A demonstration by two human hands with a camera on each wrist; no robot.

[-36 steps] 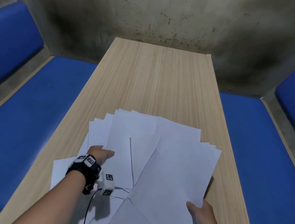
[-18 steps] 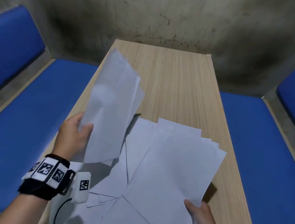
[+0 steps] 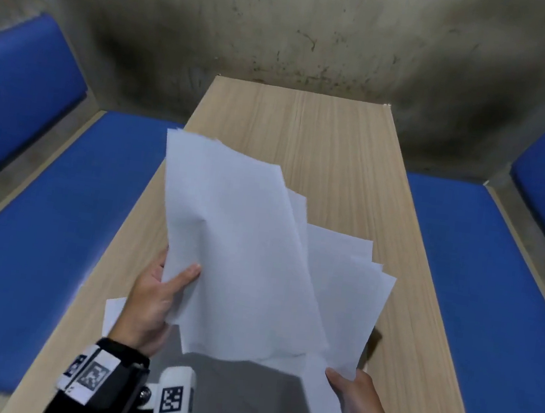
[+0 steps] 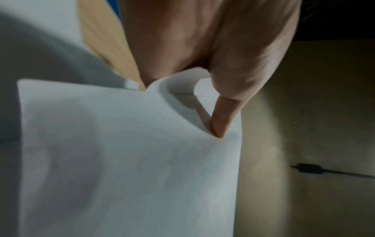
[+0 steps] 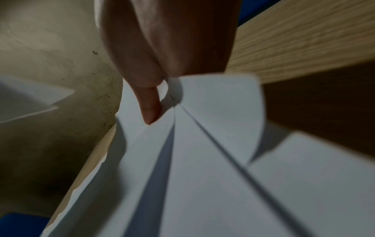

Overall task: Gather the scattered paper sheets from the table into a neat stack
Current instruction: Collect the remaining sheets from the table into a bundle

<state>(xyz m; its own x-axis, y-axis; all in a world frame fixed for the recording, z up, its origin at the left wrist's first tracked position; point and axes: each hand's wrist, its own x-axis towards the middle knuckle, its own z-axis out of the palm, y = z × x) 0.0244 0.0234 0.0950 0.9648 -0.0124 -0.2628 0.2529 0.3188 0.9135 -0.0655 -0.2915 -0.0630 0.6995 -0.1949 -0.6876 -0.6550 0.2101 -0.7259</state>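
Observation:
My left hand [image 3: 165,282] pinches a bunch of white sheets [image 3: 234,253] by their near left edge and holds them tilted up above the table; the left wrist view shows the thumb [image 4: 223,115] pressed on that paper [image 4: 131,160]. My right hand [image 3: 348,399] grips a second fan of overlapping sheets [image 3: 348,301] at its near right corner, thumb [image 5: 150,104] on top of the paper [image 5: 213,160]. More sheets [image 3: 240,405] lie flat on the wooden table [image 3: 332,152] under both bunches, partly in shadow. The left bunch overlaps the right fan.
The far half of the table is bare wood. Blue padded benches [image 3: 38,229] [image 3: 495,285] run along both long sides, and a stained concrete wall [image 3: 304,21] closes the far end. One sheet corner [image 3: 112,310] pokes out behind my left wrist.
My left hand lifted a bunch of sheets off the table's left side, then carried it right and lower, over the fan in my right hand. The right hand has barely moved.

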